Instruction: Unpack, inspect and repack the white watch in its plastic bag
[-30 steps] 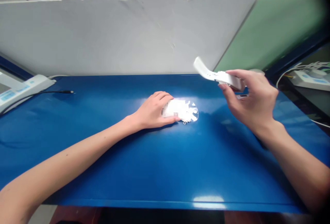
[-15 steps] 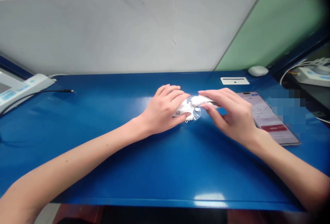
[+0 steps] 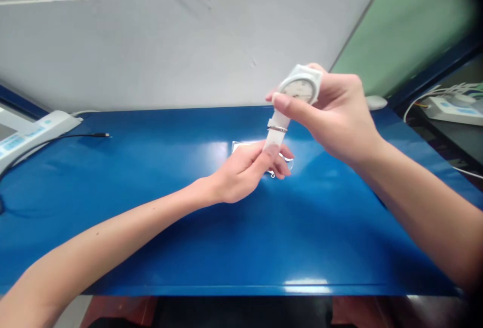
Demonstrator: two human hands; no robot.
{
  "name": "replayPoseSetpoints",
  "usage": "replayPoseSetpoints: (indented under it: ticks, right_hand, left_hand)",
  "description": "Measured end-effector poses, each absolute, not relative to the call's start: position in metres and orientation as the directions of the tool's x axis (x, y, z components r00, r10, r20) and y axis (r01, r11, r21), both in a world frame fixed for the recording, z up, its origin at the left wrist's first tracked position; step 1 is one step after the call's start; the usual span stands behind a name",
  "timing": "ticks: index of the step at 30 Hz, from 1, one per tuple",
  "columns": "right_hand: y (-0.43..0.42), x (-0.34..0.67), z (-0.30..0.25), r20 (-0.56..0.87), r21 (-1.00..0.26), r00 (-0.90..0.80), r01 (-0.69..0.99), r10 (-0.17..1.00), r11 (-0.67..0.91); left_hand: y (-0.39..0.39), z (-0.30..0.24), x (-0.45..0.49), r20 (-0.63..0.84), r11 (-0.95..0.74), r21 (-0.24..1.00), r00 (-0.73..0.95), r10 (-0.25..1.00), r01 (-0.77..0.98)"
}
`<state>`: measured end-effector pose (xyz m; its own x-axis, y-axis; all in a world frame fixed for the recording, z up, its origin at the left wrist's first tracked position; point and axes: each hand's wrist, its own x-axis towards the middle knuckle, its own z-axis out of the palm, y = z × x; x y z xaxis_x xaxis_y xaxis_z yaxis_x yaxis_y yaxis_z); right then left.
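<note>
A white wristwatch [image 3: 299, 85] with a round dial is held up above the table, its white strap hanging down to the left. My right hand [image 3: 341, 111] pinches the watch at its case, with the thumb along the dial's lower edge. My left hand [image 3: 249, 167] is closed on the lower end of the strap between thumb and fingers. Behind and beneath my left hand lies a clear and white item [image 3: 237, 144] with a small chain, mostly hidden by the fingers; its kind I cannot make out.
The blue table [image 3: 169, 247] ends at a grey wall panel [image 3: 151, 56]. A black cable [image 3: 90, 134] lies at the left beside a white power strip [image 3: 37, 129]. A rounded white object [image 3: 377, 102] sits at the back right, and another power strip [image 3: 449, 109] stands beyond it.
My right hand has lifted the watch up from the table, turning its dial into view. My left hand has turned and now grips the strap. The phone is now hidden behind my right arm.
</note>
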<state>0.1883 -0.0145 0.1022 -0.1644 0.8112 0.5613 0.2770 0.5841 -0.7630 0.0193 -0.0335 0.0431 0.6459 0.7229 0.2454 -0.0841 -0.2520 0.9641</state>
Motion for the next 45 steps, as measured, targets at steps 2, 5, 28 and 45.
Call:
replayPoseSetpoints:
  ticks: [2,5,28,45]
  right_hand:
    - [-0.004,0.182,0.102,0.478,-0.856,-0.263,0.074,0.838,0.512]
    - [0.006,0.177,0.099,0.336,-0.942,-0.318,-0.139,0.887,0.306]
    - [0.028,0.176,0.054,-0.089,-0.797,-0.541,-0.465,0.837,-0.386]
    - [0.024,0.175,0.065,-0.080,-0.773,-0.559,-0.487,0.825,-0.406]
  left_hand:
    - [-0.034,0.045,0.021,0.152,-0.036,0.980,0.626,0.765,-0.195]
    - [-0.032,0.046,0.023,0.066,0.155,0.942,0.617,0.784,-0.298]
    - [-0.021,0.042,0.027,-0.171,0.474,0.821,0.654,0.737,-0.319]
    - [-0.030,0.038,0.029,-0.250,0.611,0.727,0.708,0.660,-0.313]
